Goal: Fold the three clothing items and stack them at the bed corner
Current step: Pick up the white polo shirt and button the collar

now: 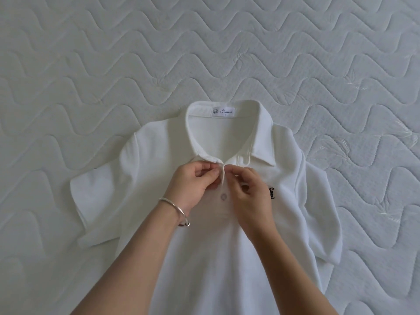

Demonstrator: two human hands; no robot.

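Note:
A white short-sleeved polo shirt (147, 178) lies flat and face up on the quilted mattress (91, 64), collar pointing away from me. My left hand (193, 185) pinches the left edge of the button placket just below the collar. My right hand (250, 192) pinches the right edge of the same placket, so the fingertips of both hands almost meet. One button (224, 196) shows below my fingers. A small black embroidered logo (272, 193) is partly hidden by my right hand. Only this one garment is in view.
The pale quilted mattress with a wavy stitch pattern fills the whole view around the shirt. A silver bangle (175, 209) sits on my left wrist. No bed edge or corner is visible.

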